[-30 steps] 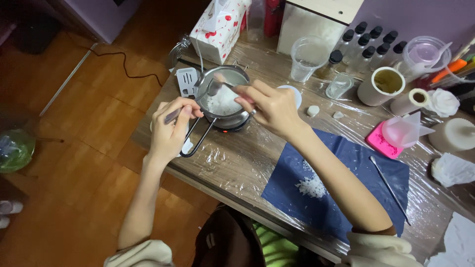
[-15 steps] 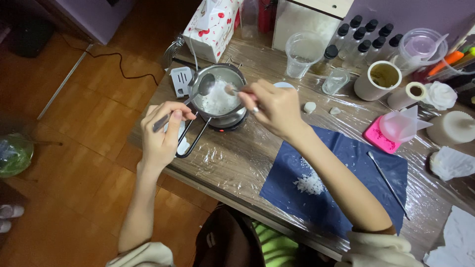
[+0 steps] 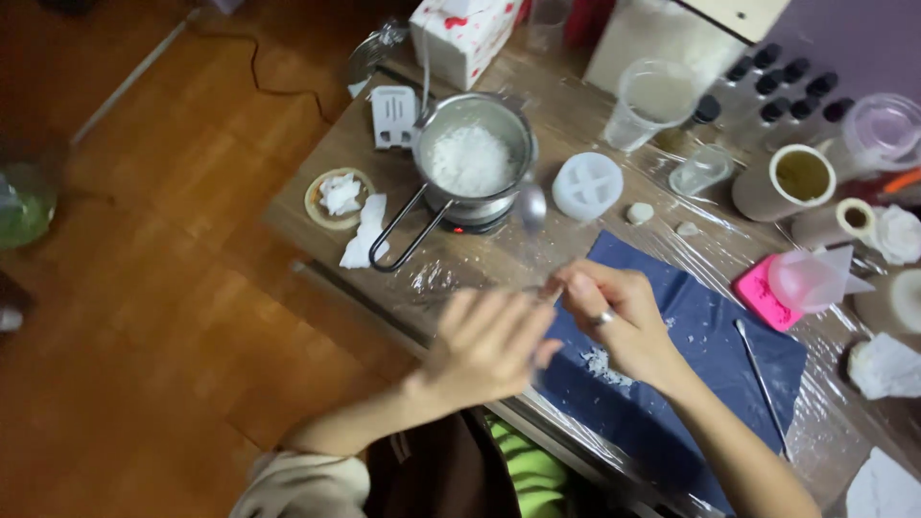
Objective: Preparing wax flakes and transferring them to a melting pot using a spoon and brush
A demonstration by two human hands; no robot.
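Observation:
A steel pot (image 3: 434, 115) of white wax flakes (image 3: 470, 158) stands on a small hot plate (image 3: 462, 227) at the table's left end. My right hand (image 3: 619, 321), with a ring on it, pinches the blurred handle of a metal spoon (image 3: 531, 204); the spoon's bowl points up toward the pot. My left hand (image 3: 484, 345) is blurred just left of it, fingers stretched out, with nothing seen in it. Both hands hover over the left edge of a dark blue cloth (image 3: 700, 317), which carries a small heap of flakes (image 3: 597, 363).
A thin metal rod (image 3: 763, 384) lies on the cloth. A round white mould (image 3: 587, 185), plastic cup (image 3: 652, 101), dark-capped bottles (image 3: 787, 86), cream jar (image 3: 791, 182) and pink tray (image 3: 758, 288) stand behind. A small dish (image 3: 338, 197) and a tissue (image 3: 365, 235) lie left of the pot.
Both hands have drawn back from the pot toward me and now sit over the blue cloth. The spoon has left the pot. The camera has shifted.

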